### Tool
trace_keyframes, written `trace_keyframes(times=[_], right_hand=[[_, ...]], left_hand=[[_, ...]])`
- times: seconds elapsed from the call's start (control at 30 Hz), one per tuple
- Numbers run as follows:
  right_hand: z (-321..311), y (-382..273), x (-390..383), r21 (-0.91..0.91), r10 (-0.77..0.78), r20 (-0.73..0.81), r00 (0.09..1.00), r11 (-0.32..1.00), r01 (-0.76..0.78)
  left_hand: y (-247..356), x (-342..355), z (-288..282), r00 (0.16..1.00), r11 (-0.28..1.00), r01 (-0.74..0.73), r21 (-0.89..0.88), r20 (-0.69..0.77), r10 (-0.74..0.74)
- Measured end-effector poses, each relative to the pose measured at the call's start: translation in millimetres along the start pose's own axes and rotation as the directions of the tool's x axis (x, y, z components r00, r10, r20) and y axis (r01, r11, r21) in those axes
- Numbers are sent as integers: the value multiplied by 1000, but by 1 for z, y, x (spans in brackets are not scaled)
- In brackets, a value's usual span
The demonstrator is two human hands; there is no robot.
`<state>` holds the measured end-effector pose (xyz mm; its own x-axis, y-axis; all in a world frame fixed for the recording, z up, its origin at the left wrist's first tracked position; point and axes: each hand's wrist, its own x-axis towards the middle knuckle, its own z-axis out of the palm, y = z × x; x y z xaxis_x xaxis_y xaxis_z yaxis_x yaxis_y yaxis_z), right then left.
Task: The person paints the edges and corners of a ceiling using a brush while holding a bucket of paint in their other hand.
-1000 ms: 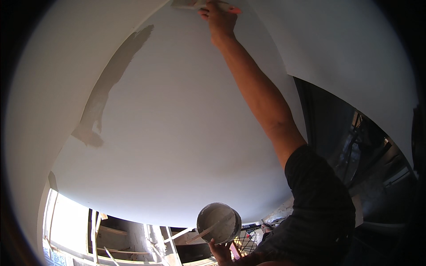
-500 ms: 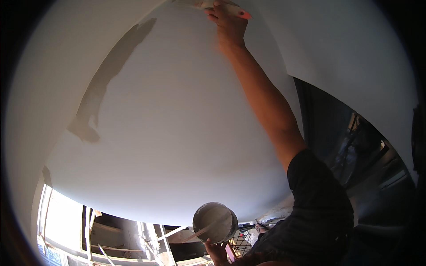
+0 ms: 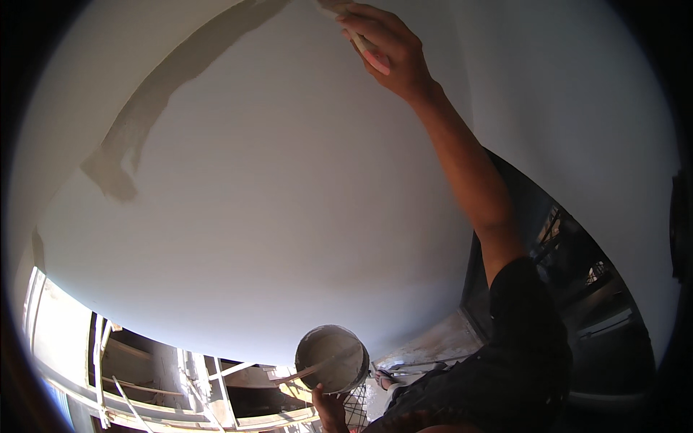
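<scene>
My right hand (image 3: 393,54) is raised high against a pale, smooth surface (image 3: 289,195). It grips a paintbrush (image 3: 377,60) by its light handle, whose end is pinkish red. The bristles reach the picture's top edge and are partly cut off. A wet-looking grey-beige coat (image 3: 155,97) runs as a band along the surface's upper left edge. Low in the middle, my left hand (image 3: 330,410) holds a round bucket (image 3: 299,359) from below, its fingers partly hidden. Greyish liquid (image 3: 333,353) fills part of the bucket, and a thin wooden stick (image 3: 307,372) leans across its rim.
At lower left, wooden scaffold poles (image 3: 101,372) stand beside a bright opening (image 3: 61,325). A dark glossy panel (image 3: 577,289) with reflections is on the right. Below the bucket are a black wire grid (image 3: 356,405) and a sandalled foot (image 3: 386,378).
My right hand has moved slightly right and down, and the brush has swung from nearly level to slanting. The view has shifted, so the coated band shows farther left and more of its top end appears.
</scene>
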<state>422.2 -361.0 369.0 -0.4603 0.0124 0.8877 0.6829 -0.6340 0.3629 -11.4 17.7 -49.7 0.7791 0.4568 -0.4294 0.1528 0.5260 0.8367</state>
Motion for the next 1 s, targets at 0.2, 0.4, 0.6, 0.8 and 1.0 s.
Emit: trace_keyframes(times=[0.2, 0.4, 0.6, 0.8, 1.0], right_hand=[[10, 0, 14, -17, -129, 38, 991, 991, 129], [12, -1, 15, -57, -132, 79, 988, 989, 136], [24, -9, 22, -15, -154, 62, 986, 988, 155], [25, -14, 27, -18, -196, 52, 979, 980, 197], [24, -20, 28, -8, -155, 76, 985, 988, 157]], left_hand=[[-4, 9, -7, 998, 997, 34, -68, 58, -30], [-3, 14, -15, 998, 999, 29, -38, 51, -27], [-13, 17, -21, 998, 996, 35, -79, 58, -31], [-12, 14, -10, 997, 998, 26, -64, 69, -21], [-15, 11, -9, 999, 998, 11, -65, 54, -8]])
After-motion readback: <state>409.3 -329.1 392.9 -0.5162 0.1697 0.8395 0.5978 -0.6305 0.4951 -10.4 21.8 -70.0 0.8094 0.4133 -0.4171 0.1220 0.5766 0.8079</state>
